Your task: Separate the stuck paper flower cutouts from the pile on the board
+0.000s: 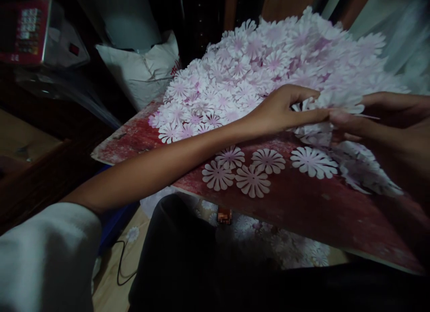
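Worn red bench (322,218): one heap of pink-centred paper daisies (255,65), five loose daisies (251,179) laid singly. My left hand (278,110) and right hand (393,114) pinch the heap's edge between fingers (341,118).

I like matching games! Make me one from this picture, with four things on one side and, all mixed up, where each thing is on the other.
Things:
1. Bare left hand
2. Heap of pink-and-white paper flowers
3. Thin black cable
4. Puffy white cloth bag

Places:
A. Curled on the pale wooden floor
B. Behind the worn red board
C. Lying on the board
D. Pinching flowers at the heap's edge

Pairs: 1-D, 2-C, 3-A, 4-B
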The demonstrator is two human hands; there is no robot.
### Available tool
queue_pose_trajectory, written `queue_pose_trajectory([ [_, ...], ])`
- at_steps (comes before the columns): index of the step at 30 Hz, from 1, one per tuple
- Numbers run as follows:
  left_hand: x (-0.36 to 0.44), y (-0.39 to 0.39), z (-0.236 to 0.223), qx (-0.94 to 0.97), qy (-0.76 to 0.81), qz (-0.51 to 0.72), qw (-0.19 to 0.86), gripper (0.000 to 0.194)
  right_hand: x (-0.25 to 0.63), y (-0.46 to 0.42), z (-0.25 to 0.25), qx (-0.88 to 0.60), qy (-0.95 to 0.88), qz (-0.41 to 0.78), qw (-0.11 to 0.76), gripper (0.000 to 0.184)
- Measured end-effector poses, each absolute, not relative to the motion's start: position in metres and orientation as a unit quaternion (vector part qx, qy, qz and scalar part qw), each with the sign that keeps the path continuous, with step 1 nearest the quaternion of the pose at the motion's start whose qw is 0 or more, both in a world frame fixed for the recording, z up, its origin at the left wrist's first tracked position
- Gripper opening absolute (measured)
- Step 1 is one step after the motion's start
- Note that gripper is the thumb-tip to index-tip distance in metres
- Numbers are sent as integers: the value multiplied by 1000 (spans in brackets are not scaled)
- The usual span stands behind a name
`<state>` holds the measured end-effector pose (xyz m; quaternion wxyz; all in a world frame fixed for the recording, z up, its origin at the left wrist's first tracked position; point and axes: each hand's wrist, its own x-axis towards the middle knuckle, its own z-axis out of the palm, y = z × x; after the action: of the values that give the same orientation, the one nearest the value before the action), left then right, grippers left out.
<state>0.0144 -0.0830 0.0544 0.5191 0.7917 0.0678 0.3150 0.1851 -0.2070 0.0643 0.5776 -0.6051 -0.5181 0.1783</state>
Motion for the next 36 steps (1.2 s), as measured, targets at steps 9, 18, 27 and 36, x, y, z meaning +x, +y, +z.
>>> queue_pose_trajectory([
  [9,16,-79,49,694,133,288,646,60,188,-207,69,-603,-480,264,579,43],
  [18,16,-77,56,717,118,242,643,58,198,-200,58,-601,-470,268,588,48],
  [27,13,-68,54,761,154,336,533,66,182,-209,70,-597,-447,280,605,55],
  [36,14,-74,54,691,162,317,629,60,209,-218,83,-516,-461,372,619,38],
])
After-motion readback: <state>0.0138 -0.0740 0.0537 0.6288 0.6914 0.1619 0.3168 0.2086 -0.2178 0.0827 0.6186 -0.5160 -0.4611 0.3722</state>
